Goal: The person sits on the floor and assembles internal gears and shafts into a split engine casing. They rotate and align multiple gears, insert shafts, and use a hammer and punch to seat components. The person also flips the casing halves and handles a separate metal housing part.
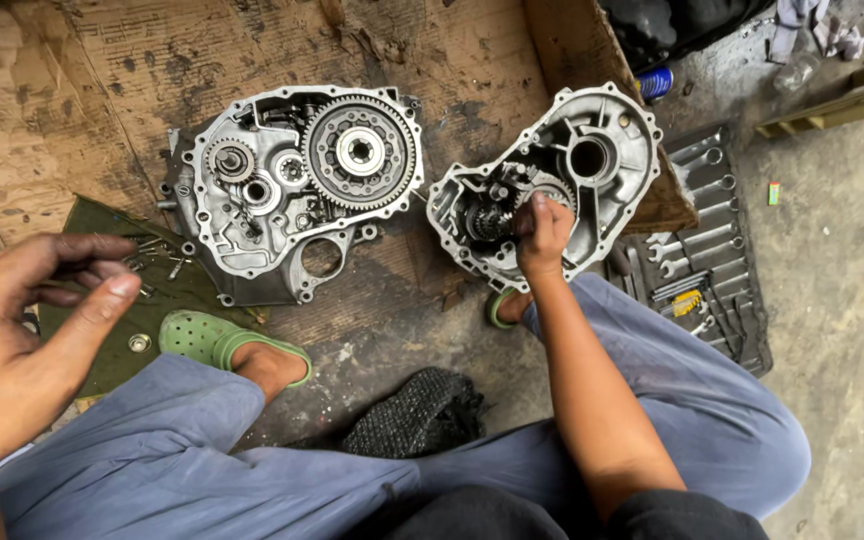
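My right hand pinches the oily steel gear cluster at my fingertips — heavy, slippery, I'd guess — while my left hand hangs loosely curled, empty.

The light is soft and even daylight, without hard shadows; it seems to come from above. Only weak shadows lie under the legs and beside the left engine case half. The metal of the right case half shines a little but gives no strong glare. The middle of the picture is sharp. The left hand, close to the camera, is slightly blurred. The wide lens bends the edges a bit.
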A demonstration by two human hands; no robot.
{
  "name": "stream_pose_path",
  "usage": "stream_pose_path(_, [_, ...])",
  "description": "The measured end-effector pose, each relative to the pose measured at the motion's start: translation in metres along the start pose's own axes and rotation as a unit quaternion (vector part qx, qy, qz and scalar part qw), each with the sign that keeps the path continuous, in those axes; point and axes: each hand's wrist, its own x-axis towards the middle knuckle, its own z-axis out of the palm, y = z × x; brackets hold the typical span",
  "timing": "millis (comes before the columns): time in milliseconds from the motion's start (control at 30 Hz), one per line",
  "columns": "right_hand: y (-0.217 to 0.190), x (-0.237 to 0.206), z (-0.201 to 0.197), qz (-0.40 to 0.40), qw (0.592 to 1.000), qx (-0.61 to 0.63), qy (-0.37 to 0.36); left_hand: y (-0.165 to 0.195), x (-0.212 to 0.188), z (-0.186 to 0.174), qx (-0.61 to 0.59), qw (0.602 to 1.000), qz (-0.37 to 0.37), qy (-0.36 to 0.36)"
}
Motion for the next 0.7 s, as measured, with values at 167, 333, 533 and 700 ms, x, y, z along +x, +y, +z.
stream_pose_path(167, [-0.016, -0.001, 0.005, -0.032, 0.998, -0.051, -0.001, -0.010, -0.003, 0.003, -0.015, 1.000, -0.005, 0.010])
stream_pose_path(333, [-0.019, -0.010, 0.009, -0.009, 1.000, -0.019, 0.011, -0.029, -0.013, 0.004, 0.015, 1.000, -0.001, 0.004])
stream_pose_path(533, [-0.020, 0.016, -0.011, 0.124, 0.987, 0.008, -0.097, -0.063, 0.001, 0.016, -0.005, 0.998, -0.055, -0.034])
stream_pose_path(700, [-0.051, 0.080, -0.058, 0.019, 0.971, -0.220, -0.097, -0.104, 0.030, 0.027, -0.093, 0.978, -0.177, -0.066])
